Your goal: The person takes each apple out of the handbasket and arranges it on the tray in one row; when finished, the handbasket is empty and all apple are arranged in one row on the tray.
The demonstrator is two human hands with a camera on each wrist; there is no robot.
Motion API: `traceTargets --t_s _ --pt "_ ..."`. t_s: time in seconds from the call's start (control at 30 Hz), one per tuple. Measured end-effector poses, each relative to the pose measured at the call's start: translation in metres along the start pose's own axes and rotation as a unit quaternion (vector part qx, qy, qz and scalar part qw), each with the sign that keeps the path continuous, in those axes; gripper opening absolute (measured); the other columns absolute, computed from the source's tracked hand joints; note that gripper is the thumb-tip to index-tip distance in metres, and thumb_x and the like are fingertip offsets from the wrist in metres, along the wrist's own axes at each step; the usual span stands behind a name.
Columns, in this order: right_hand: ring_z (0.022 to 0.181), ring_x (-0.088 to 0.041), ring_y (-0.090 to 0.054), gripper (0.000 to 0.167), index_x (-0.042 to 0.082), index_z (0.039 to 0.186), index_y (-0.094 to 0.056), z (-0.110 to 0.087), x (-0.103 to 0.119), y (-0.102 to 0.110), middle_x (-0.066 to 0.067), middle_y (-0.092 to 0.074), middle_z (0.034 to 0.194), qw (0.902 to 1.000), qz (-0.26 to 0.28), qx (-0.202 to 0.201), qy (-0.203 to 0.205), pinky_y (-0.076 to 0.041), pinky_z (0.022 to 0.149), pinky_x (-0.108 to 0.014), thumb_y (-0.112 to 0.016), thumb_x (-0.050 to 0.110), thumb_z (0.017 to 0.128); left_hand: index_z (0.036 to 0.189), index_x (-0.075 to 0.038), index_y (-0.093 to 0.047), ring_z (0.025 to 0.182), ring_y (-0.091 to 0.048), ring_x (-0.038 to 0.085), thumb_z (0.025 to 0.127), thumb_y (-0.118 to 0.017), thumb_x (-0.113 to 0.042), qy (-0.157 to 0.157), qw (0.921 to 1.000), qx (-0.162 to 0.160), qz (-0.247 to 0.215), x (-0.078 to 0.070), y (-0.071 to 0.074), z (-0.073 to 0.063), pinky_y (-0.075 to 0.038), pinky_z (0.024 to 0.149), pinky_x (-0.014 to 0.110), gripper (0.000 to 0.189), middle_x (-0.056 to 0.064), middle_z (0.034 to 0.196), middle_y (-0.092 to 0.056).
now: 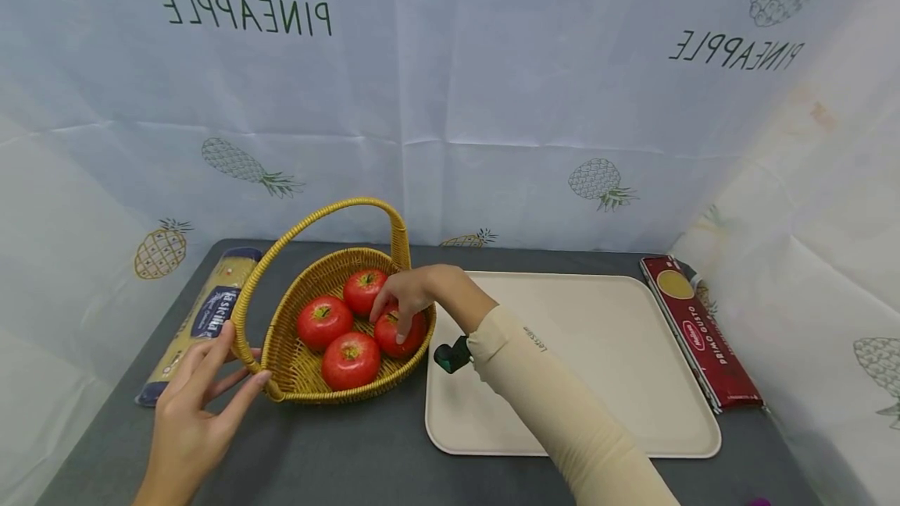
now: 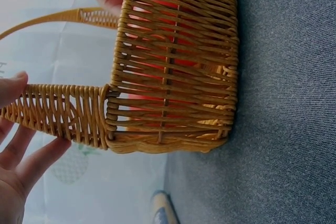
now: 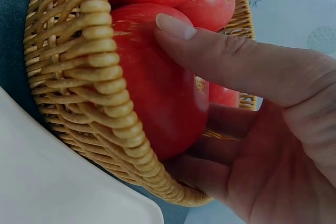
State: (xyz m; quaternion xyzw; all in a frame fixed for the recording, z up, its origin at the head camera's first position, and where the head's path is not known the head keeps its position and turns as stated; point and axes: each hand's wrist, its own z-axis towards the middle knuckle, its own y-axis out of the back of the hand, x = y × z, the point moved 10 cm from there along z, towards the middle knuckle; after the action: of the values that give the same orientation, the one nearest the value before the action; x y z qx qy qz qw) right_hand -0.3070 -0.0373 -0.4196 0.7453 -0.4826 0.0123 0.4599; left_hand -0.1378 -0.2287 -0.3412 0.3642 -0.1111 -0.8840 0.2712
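A yellow wicker basket [image 1: 351,395] with a tall arched handle stands left of centre and holds several red apples [image 1: 350,361]. My left hand [image 1: 199,404] holds the base of the handle [image 2: 63,113] at the basket's left side, with thumb on one face and fingers on the other. Reaching into the basket from the right, my right hand [image 1: 413,293] grips the rightmost apple [image 3: 160,93]. Its thumb lies on the top of this apple and the fingers curl round the far side, partly hidden. The apple sits right inside the wicker rim.
A beige tray [image 1: 583,365] lies right of the basket, its left edge close to it. A yellow pasta pack [image 1: 211,311] lies behind my left hand, and a red packet [image 1: 696,334] lies along the tray's right side. A pineapple-print curtain [image 1: 436,100] hangs behind the grey table [image 1: 337,451].
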Motion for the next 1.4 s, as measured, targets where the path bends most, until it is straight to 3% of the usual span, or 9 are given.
traceTargets --t_s 0.03,0.1,0.2,0.27,0.33,0.43,0.67,0.87,1.4 --pt "0.133 -0.016 -0.044 0.057 0.025 0.139 -0.065 0.0001 0.0001 -0.0001 0.0 -0.054 0.144 1.0 0.001 0.0 0.0 -0.056 0.109 -0.032 -0.085 0.023 0.086 0.147 0.007 -0.048 0.115 -0.059 -0.01 0.091 -0.071 -0.034 0.001 1.0 0.0 0.001 -0.0003 0.0002 0.0 -0.054 0.088 0.002 0.073 -0.019 0.124 -0.054" --pt "0.133 -0.016 -0.044 0.057 0.025 0.139 -0.065 0.001 -0.0001 -0.0005 0.0 -0.054 0.144 1.0 0.002 0.001 -0.001 -0.056 0.11 -0.031 -0.085 0.023 0.085 0.148 0.006 -0.047 0.114 -0.059 -0.011 0.088 -0.077 -0.013 0.012 0.9999 0.005 0.008 0.0002 -0.0004 0.0 -0.054 0.088 0.001 0.069 -0.021 0.124 -0.053" --pt "0.134 -0.015 -0.043 0.058 0.026 0.139 -0.064 0.0019 -0.0004 -0.0011 0.0 -0.053 0.145 1.0 -0.001 0.003 -0.007 -0.055 0.11 -0.031 -0.085 0.025 0.085 0.149 0.004 -0.047 0.114 -0.058 -0.013 0.077 -0.081 0.012 0.021 0.9996 0.011 0.016 0.0004 -0.0007 -0.0002 -0.054 0.088 0.001 0.079 -0.022 0.123 -0.052" --pt "0.135 -0.015 -0.043 0.058 0.027 0.139 -0.064 0.0024 -0.0005 -0.0014 0.001 -0.052 0.146 0.9999 -0.005 0.005 -0.012 -0.054 0.111 -0.03 -0.085 0.026 0.085 0.149 0.004 -0.047 0.113 -0.058 -0.013 0.074 -0.081 0.016 0.022 0.9996 0.012 0.017 0.0004 -0.0007 -0.0002 -0.054 0.088 0.001 0.083 -0.022 0.123 -0.052" --pt "0.135 -0.016 -0.042 0.058 0.027 0.139 -0.063 0.0024 -0.0003 -0.0017 0.001 -0.052 0.147 0.9998 -0.008 0.007 -0.016 -0.054 0.111 -0.031 -0.085 0.027 0.085 0.148 0.005 -0.047 0.113 -0.059 -0.011 0.083 -0.08 0.0 0.014 0.9998 0.008 0.011 -0.0004 0.0001 -0.0003 -0.054 0.088 0.002 0.073 -0.02 0.123 -0.053" --pt "0.135 -0.017 -0.042 0.059 0.027 0.139 -0.063 0.0021 0.0001 -0.0018 0.0 -0.051 0.147 0.9997 -0.007 0.008 -0.02 -0.055 0.111 -0.032 -0.085 0.026 0.085 0.148 0.006 -0.047 0.113 -0.06 -0.011 0.089 -0.076 -0.019 0.01 0.9999 0.005 0.005 -0.0006 0.0007 -0.0003 -0.054 0.088 0.002 0.071 -0.019 0.123 -0.053" --pt "0.134 -0.016 -0.043 0.059 0.027 0.14 -0.063 0.0018 0.0004 -0.0012 0.001 -0.051 0.147 0.9997 -0.008 0.007 -0.022 -0.054 0.112 -0.032 -0.085 0.028 0.085 0.148 0.006 -0.048 0.114 -0.059 -0.011 0.088 -0.077 -0.017 0.01 0.9999 0.004 0.006 0.0012 0.0011 0.0 -0.054 0.088 0.002 0.07 -0.019 0.124 -0.054" --pt "0.135 -0.016 -0.044 0.06 0.026 0.14 -0.063 0.0021 0.0011 -0.0024 0.001 -0.053 0.146 0.9998 -0.004 0.001 -0.02 -0.055 0.111 -0.032 -0.086 0.028 0.084 0.147 0.007 -0.048 0.114 -0.06 -0.01 0.091 -0.069 -0.04 0.002 1.0 -0.001 -0.003 0.001 0.0011 -0.0003 -0.054 0.088 0.002 0.076 -0.018 0.124 -0.054" --pt "0.133 -0.017 -0.047 0.062 0.025 0.138 -0.062 -0.0021 0.0028 -0.0035 0.0 -0.053 0.145 0.9997 -0.011 -0.017 -0.016 -0.057 0.109 -0.031 -0.088 0.026 0.082 0.147 0.007 -0.048 0.113 -0.06 -0.01 0.091 -0.072 -0.033 -0.001 1.0 0.0 -0.004 0.0004 0.0006 -0.0006 -0.055 0.087 0.002 0.073 -0.017 0.124 -0.055"
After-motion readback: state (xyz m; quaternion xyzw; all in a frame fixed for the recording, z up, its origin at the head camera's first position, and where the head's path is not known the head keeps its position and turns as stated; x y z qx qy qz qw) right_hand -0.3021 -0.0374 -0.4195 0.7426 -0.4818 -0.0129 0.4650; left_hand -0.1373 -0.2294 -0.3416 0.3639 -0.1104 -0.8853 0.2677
